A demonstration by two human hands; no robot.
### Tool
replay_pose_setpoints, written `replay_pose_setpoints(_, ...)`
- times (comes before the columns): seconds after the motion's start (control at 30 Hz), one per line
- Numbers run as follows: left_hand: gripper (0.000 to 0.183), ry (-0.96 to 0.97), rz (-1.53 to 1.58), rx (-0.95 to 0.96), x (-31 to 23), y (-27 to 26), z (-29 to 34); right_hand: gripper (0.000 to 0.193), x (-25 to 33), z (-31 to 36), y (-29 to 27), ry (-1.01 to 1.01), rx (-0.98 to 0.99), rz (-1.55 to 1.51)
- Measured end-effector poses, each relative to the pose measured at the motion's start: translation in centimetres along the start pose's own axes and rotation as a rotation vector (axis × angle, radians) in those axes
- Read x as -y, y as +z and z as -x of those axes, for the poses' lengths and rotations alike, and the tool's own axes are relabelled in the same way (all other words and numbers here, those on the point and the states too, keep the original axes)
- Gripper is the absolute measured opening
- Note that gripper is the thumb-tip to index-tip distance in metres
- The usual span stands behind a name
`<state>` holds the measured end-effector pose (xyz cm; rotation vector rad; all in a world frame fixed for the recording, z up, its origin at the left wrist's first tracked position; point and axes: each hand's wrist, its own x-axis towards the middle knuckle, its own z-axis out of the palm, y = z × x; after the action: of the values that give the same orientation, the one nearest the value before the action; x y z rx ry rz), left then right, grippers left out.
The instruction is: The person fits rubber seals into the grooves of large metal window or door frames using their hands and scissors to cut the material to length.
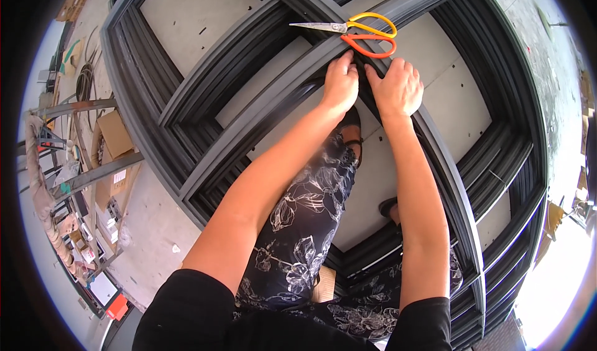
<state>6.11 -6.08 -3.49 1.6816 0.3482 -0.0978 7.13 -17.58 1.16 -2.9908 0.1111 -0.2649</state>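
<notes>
Both of my hands work at the corner of a dark grey frame (264, 96) that lies on top of a stack of similar frames. My left hand (341, 86) is closed, its fingertips pressed together at the inner edge of the corner. What they pinch is hidden. A glossy black strip (301, 93) runs along the frame's inner side near that wrist. Close by, my right hand (399, 91) has its fingers curled over the adjoining bar, thumb pointing at the corner. Just beyond my hands, scissors (339, 27) with one yellow and one orange handle loop lie partly spread on the frame.
Stacked frames (155, 96) surround my legs, with pale floor (199, 9) showing through their openings. At left stands a metal rack (93, 180) with cardboard boxes (115, 133) and loose items. A coiled cable (85, 80) hangs behind it. Bright floor (528, 15) extends at right.
</notes>
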Motion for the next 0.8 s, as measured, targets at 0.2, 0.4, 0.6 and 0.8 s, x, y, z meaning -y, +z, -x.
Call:
replay_pose_setpoints(0.2, 0.064, 0.091, -0.149, 0.015, 0.4, 0.9, 0.1, 0.05, 0.3, -0.5, 0.3, 0.032, 0.071, 0.07)
replay_pose_setpoints(0.4, 0.066, 0.086, -0.17, 0.057, 0.3, 0.9, -0.1, 0.051, 1.0, -0.6, -0.1, 0.108, 0.106, 0.081)
replay_pose_setpoints(0.6, 0.062, 0.176, -0.286, 0.091, 0.1, 0.5, 1.2, 0.043, -1.0, 0.7, -0.7, 0.014, 0.115, 0.011)
replay_pose_setpoints(0.8, 0.055, 0.253, -0.354, 0.035, 0.1, 1.8, 1.0, 0.042, -1.4, 0.8, -0.8, -0.028, 0.105, 0.042)
